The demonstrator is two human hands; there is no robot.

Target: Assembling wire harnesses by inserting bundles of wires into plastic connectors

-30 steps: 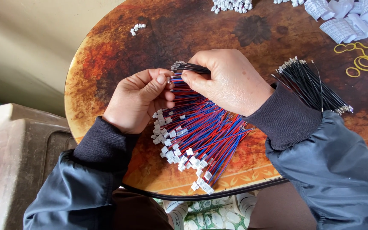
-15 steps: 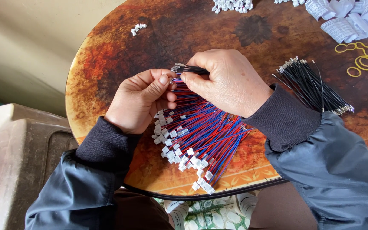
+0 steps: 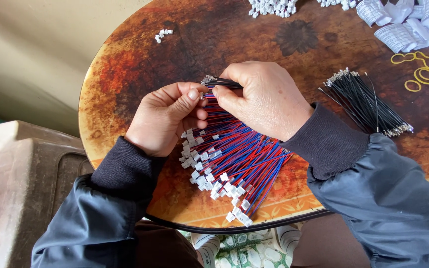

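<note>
A fan of red and blue wires with small white plugs point(image 3: 234, 164) lies on the round rust-coloured table point(image 3: 125, 84) near its front edge. My right hand point(image 3: 264, 99) pinches a thin bunch of black wires point(image 3: 219, 81) by the bare tips, just above the fan. My left hand point(image 3: 167, 116) rests on the fan's left side, thumb and forefinger closed on something small at the tip of those black wires; what it is stays hidden. Both sleeves are dark grey.
A loose bundle of black wires point(image 3: 366, 101) lies to the right. Yellow rubber bands point(image 3: 425, 74) and white paper strips point(image 3: 408, 22) sit at the back right, heaps of white plugs point(image 3: 274, 6) at the back, and a few plugs point(image 3: 163, 34) at the back left. A beige bin point(image 3: 21, 188) stands left of the table.
</note>
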